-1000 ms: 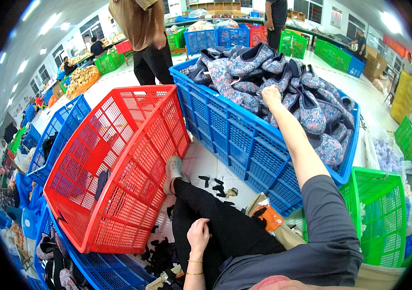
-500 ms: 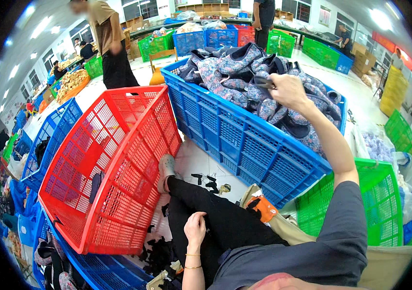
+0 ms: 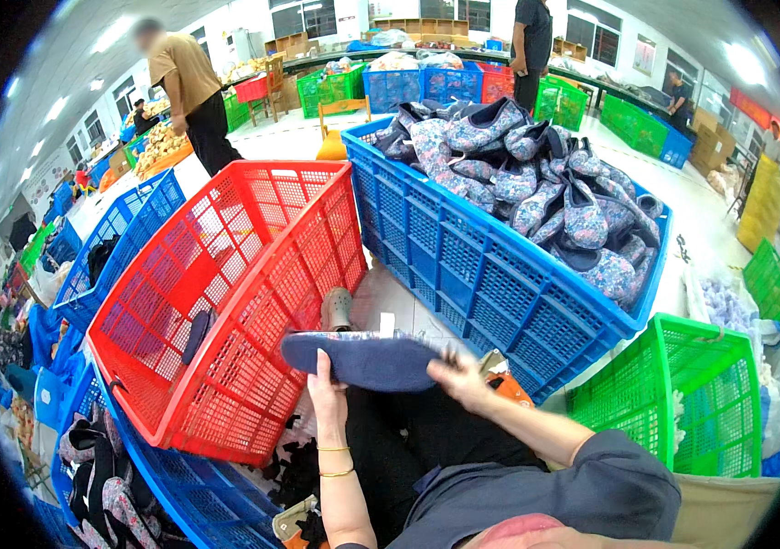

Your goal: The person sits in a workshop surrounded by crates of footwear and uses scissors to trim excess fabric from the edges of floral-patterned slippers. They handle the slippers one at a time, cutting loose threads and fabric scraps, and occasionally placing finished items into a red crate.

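Observation:
A floral slip-on shoe (image 3: 362, 361) is held level over my lap, its dark navy sole facing me. A strip of the patterned upper shows along its far edge, with a small white tag above. My left hand (image 3: 326, 392) grips it from below, thumb against the sole. My right hand (image 3: 465, 382), slightly blurred, closes on the shoe's right end. Beyond stands a blue crate (image 3: 500, 267) heaped with floral shoes (image 3: 582, 215). Left of my hands is a red crate (image 3: 252, 343) with one dark shoe (image 3: 196, 337) inside.
A green crate (image 3: 623, 389) stands at my right. Another blue crate (image 3: 198, 499) at lower left is beside more patterned shoes (image 3: 120, 503). Black scraps (image 3: 298, 467) litter the floor. A person in a tan shirt (image 3: 190, 73) stands beyond the red crate; another person in dark clothes (image 3: 532, 50) stands farther back.
My right hand has come back from the shoe heap to my lap. My left hand has risen off my leg, and both hands now hold a shoe. The view has shifted slightly.

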`<action>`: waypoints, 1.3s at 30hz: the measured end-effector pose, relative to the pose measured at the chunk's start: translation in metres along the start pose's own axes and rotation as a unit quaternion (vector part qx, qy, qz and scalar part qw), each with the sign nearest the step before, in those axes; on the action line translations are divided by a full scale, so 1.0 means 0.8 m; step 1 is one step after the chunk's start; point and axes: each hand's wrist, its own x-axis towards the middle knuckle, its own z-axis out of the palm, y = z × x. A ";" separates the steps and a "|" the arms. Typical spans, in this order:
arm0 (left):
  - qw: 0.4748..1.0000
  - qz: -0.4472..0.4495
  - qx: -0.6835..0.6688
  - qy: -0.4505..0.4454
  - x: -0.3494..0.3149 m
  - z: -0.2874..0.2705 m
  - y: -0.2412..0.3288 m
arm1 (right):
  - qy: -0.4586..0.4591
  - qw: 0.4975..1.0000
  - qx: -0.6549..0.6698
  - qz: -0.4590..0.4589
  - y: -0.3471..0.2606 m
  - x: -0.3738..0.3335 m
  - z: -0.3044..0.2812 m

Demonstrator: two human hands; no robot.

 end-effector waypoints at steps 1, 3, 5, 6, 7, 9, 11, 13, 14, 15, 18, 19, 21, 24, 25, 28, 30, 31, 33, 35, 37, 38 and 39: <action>1.000 -0.008 0.006 0.005 0.005 -0.014 -0.002 | -0.064 0.995 -0.053 0.050 0.062 -0.004 -0.011; 0.997 0.069 -0.023 0.005 0.003 -0.025 -0.009 | -0.143 0.988 0.016 0.061 0.082 -0.028 0.006; 0.998 0.047 -0.037 -0.004 -0.006 -0.025 -0.011 | -0.116 0.976 -0.127 0.134 0.073 -0.022 -0.008; 0.998 0.049 -0.001 -0.028 -0.015 -0.019 -0.009 | -0.082 0.974 -0.138 0.158 0.059 -0.021 -0.012; 0.998 0.008 0.051 -0.035 -0.020 -0.025 -0.013 | -0.086 0.989 -0.062 0.104 0.072 -0.011 -0.018; 0.988 0.004 0.123 -0.090 -0.035 -0.022 -0.011 | -0.113 0.991 0.007 0.068 0.065 0.003 -0.014; 0.983 -0.004 0.128 -0.133 -0.052 -0.013 -0.012 | -0.156 0.985 0.062 0.038 0.078 0.019 -0.011; 0.976 0.017 0.167 -0.142 -0.066 -0.010 -0.022 | -0.173 0.984 0.039 0.014 0.070 0.021 0.009; 0.974 0.000 0.172 -0.148 -0.068 -0.021 -0.039 | -0.190 0.980 0.005 0.050 0.062 0.020 0.014; 0.975 -0.009 0.165 -0.146 -0.076 -0.009 -0.028 | -0.185 0.980 -0.070 -0.016 0.056 0.020 0.025; 0.958 0.024 0.251 -0.137 -0.077 -0.006 -0.021 | -0.200 0.973 -0.115 -0.008 0.055 0.033 0.031; 0.950 0.037 0.275 -0.143 -0.075 -0.006 -0.014 | -0.205 0.969 -0.104 -0.092 0.050 0.039 0.035; 0.929 0.077 0.317 -0.173 -0.068 -0.002 0.004 | -0.194 0.936 -0.137 -0.259 0.043 0.058 0.040; 0.927 0.109 0.277 -0.229 -0.063 -0.006 0.038 | -0.180 0.885 -0.238 -0.358 0.018 0.079 0.043; 0.936 0.103 0.240 -0.236 -0.059 -0.012 0.041 | -0.170 0.867 -0.272 -0.381 0.017 0.086 0.041; 0.956 0.015 0.199 -0.215 -0.053 -0.018 0.049 | -0.175 0.842 -0.290 -0.420 0.033 0.102 0.033; 0.939 0.053 0.273 -0.202 -0.042 -0.020 0.039 | -0.190 0.839 -0.294 -0.417 0.046 0.110 0.028; 0.925 0.083 0.308 -0.206 -0.037 -0.023 0.036 | -0.198 0.837 -0.296 -0.415 0.053 0.113 0.026; 0.908 0.099 0.338 -0.229 -0.028 -0.027 0.030 | -0.189 0.853 -0.288 -0.393 0.074 0.114 0.023; 0.917 0.016 0.322 -0.234 -0.029 -0.025 0.024 | -0.183 0.864 -0.295 -0.365 0.094 0.113 0.018; 0.934 -0.065 0.258 -0.237 -0.031 -0.033 0.007 | -0.174 0.869 -0.290 -0.360 0.106 0.105 0.016; 0.940 -0.092 0.225 -0.237 -0.031 -0.038 -0.001 | -0.175 0.873 -0.291 -0.351 0.111 0.100 0.013; 0.945 -0.118 0.193 -0.238 -0.032 -0.041 -0.007 | -0.175 0.876 -0.292 -0.342 0.114 0.095 0.011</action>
